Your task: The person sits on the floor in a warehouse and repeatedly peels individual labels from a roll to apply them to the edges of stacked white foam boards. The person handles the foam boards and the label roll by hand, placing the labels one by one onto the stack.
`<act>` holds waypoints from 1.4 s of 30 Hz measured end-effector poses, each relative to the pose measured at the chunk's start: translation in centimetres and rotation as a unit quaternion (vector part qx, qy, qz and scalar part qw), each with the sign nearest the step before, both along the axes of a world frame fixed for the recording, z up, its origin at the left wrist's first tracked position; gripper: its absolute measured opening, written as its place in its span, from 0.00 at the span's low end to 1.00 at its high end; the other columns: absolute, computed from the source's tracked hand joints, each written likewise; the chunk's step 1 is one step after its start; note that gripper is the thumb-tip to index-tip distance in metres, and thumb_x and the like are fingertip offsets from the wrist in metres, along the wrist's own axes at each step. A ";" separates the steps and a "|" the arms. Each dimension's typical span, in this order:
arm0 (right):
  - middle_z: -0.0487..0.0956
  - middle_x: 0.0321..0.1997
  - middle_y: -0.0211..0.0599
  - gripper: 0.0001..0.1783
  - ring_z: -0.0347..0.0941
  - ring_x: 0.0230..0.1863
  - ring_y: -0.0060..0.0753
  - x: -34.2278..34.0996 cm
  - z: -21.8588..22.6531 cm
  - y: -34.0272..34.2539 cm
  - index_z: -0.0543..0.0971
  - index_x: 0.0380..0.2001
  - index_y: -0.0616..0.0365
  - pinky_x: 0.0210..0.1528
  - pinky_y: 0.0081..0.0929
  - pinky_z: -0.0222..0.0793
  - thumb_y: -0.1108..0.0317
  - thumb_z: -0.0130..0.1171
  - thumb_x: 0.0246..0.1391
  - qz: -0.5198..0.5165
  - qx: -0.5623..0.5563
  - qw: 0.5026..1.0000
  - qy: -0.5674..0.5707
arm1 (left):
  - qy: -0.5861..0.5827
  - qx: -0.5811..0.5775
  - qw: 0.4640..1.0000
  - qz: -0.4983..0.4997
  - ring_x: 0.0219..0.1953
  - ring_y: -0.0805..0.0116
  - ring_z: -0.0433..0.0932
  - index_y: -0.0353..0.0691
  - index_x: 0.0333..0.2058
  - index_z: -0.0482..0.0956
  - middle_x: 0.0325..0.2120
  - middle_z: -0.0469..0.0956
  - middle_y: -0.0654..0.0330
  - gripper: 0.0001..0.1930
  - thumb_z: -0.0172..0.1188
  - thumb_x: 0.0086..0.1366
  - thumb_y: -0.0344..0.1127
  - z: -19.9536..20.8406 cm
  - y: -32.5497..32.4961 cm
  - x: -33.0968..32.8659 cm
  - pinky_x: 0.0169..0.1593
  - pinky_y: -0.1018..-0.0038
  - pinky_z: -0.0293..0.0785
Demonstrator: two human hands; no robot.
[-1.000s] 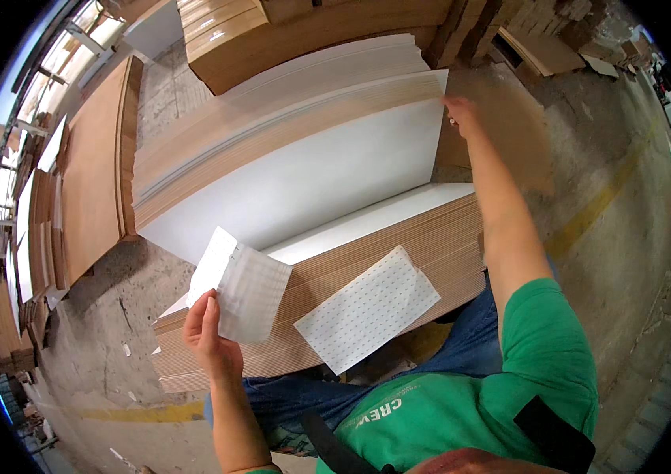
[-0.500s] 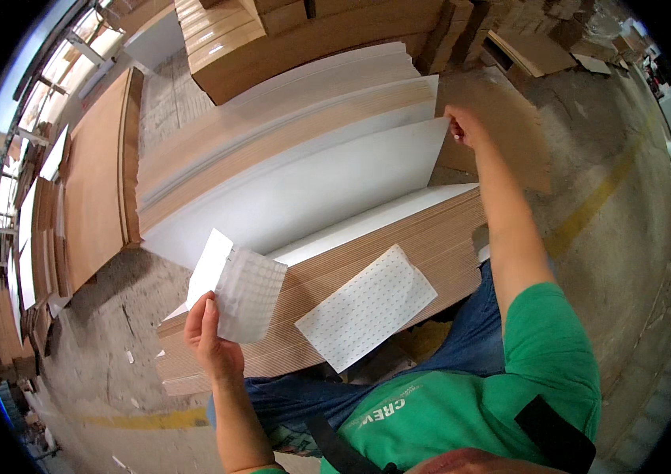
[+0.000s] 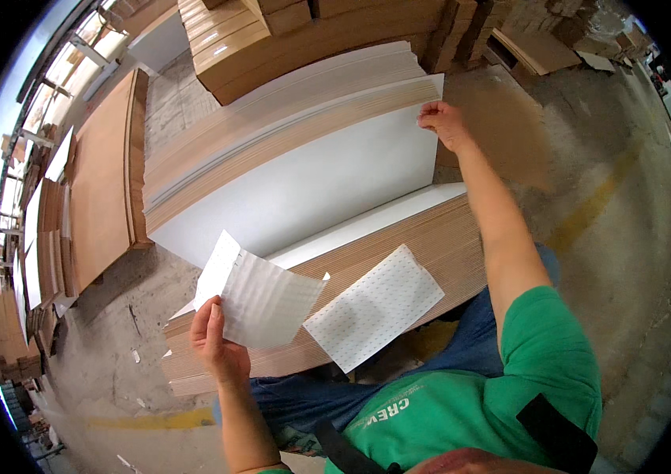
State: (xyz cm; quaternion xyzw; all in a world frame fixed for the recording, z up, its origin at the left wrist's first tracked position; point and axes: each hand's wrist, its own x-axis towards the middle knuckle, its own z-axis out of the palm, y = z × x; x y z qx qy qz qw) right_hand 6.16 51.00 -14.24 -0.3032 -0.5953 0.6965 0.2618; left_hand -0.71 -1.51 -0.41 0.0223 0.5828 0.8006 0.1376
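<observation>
My left hand (image 3: 221, 347) pinches a thin sheet (image 3: 272, 300), part plain white and part translucent, hanging over the near stack. My right hand (image 3: 442, 126) is raised at the upper right corner of a white-faced cardboard sheet (image 3: 312, 186), its fingers drawn together; whether they grip the edge is hidden. That sheet leans back against a row of upright cardboard sheets (image 3: 272, 118). In front of me lies a stack of cardboard sheets (image 3: 422, 237), a white one on top. A dotted white paper (image 3: 375, 308) rests against the stack's near side.
Large cardboard boxes (image 3: 327, 47) stand behind the upright sheets. To the left, brown boards (image 3: 102, 174) lean beside more stacked cardboard (image 3: 51, 253). A brown cardboard piece (image 3: 497, 126) lies on the concrete floor (image 3: 596, 261) beyond my right hand, near a yellow line (image 3: 600, 201).
The front white sheet has tipped back against the upright row, and my right hand has moved left with its corner. The thin sheet in my left hand has swung open to the right.
</observation>
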 end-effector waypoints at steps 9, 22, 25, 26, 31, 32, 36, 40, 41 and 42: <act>0.72 0.26 0.30 0.16 0.70 0.30 0.24 -3.0 -3.2 -1.3 0.69 0.26 0.58 0.34 0.23 0.67 0.74 0.64 0.33 -0.143 0.339 0.914 -0.172 | -0.054 0.007 0.998 -0.009 0.36 0.73 0.73 0.32 0.36 0.76 0.32 0.76 0.57 0.09 0.53 0.57 0.28 -0.1 0.2 0.4 0.43 0.80 0.66; 0.75 0.28 0.33 0.17 0.67 0.27 0.23 1.1 -2.9 6.0 0.77 0.28 0.60 0.27 0.24 0.64 0.56 0.63 0.42 -0.186 0.162 0.946 -0.211 | -0.045 -0.043 0.998 -0.032 0.37 0.74 0.71 0.32 0.37 0.74 0.34 0.75 0.58 0.10 0.53 0.58 0.31 -0.2 0.8 0.0 0.44 0.79 0.65; 0.76 0.23 0.32 0.15 0.68 0.23 0.24 -1.2 -1.8 4.1 0.77 0.26 0.60 0.22 0.25 0.63 0.59 0.64 0.41 -0.205 0.095 0.963 -0.149 | -0.038 -0.049 0.998 -0.015 0.39 0.73 0.71 0.32 0.37 0.74 0.35 0.74 0.59 0.11 0.52 0.58 0.32 0.0 0.7 0.2 0.46 0.78 0.64; 0.75 0.22 0.32 0.14 0.68 0.22 0.25 -1.4 -2.3 4.1 0.77 0.25 0.60 0.20 0.25 0.62 0.60 0.64 0.40 -0.213 0.089 0.961 -0.151 | -0.039 -0.049 0.998 -0.013 0.40 0.73 0.70 0.32 0.37 0.74 0.35 0.74 0.59 0.11 0.52 0.58 0.32 0.2 0.6 0.3 0.47 0.77 0.64; 0.74 0.19 0.37 0.13 0.69 0.21 0.30 -1.4 -5.4 7.1 0.76 0.19 0.62 0.21 0.27 0.64 0.63 0.64 0.39 -0.225 0.256 0.910 -0.234 | -0.038 -0.008 0.998 -0.045 0.39 0.72 0.71 0.32 0.38 0.73 0.35 0.74 0.58 0.11 0.52 0.59 0.32 -0.4 0.5 0.4 0.46 0.77 0.66; 0.75 0.21 0.38 0.13 0.69 0.22 0.31 -1.1 -5.2 7.1 0.76 0.21 0.63 0.22 0.28 0.65 0.63 0.64 0.39 -0.218 0.218 0.921 -0.237 | -0.031 -0.011 0.998 -0.047 0.39 0.72 0.72 0.32 0.38 0.73 0.35 0.74 0.58 0.11 0.52 0.59 0.32 -0.5 0.5 0.4 0.46 0.77 0.67; 0.75 0.29 0.40 0.17 0.70 0.29 0.32 0.2 -5.0 8.3 0.75 0.31 0.64 0.25 0.31 0.66 0.62 0.62 0.39 -0.237 0.174 0.918 -0.267 | -0.021 0.007 0.998 -0.058 0.38 0.71 0.72 0.31 0.39 0.73 0.35 0.75 0.58 0.11 0.52 0.59 0.31 -0.8 0.9 0.3 0.44 0.77 0.68; 0.73 0.41 0.39 0.24 0.68 0.39 0.33 2.2 -5.8 9.9 0.72 0.43 0.59 0.34 0.37 0.66 0.57 0.58 0.43 -0.185 0.103 0.935 -0.284 | -0.018 0.014 0.997 -0.071 0.39 0.70 0.72 0.31 0.39 0.73 0.35 0.74 0.57 0.11 0.53 0.58 0.30 -0.3 1.6 0.7 0.45 0.76 0.68; 0.72 0.43 0.38 0.26 0.68 0.41 0.33 1.6 -5.1 9.2 0.71 0.45 0.58 0.37 0.38 0.65 0.55 0.56 0.44 -0.145 0.086 0.943 -0.288 | -0.012 0.006 0.998 -0.063 0.40 0.69 0.72 0.31 0.40 0.73 0.36 0.74 0.57 0.12 0.53 0.57 0.29 0.2 1.2 0.7 0.45 0.76 0.68; 0.72 0.45 0.37 0.26 0.67 0.42 0.33 -0.1 -3.5 6.2 0.71 0.46 0.55 0.40 0.38 0.64 0.54 0.54 0.45 -0.072 0.084 0.948 -0.297 | 0.015 -0.014 0.999 -0.045 0.40 0.69 0.71 0.31 0.40 0.72 0.37 0.74 0.56 0.13 0.53 0.56 0.28 0.3 0.1 0.6 0.45 0.75 0.67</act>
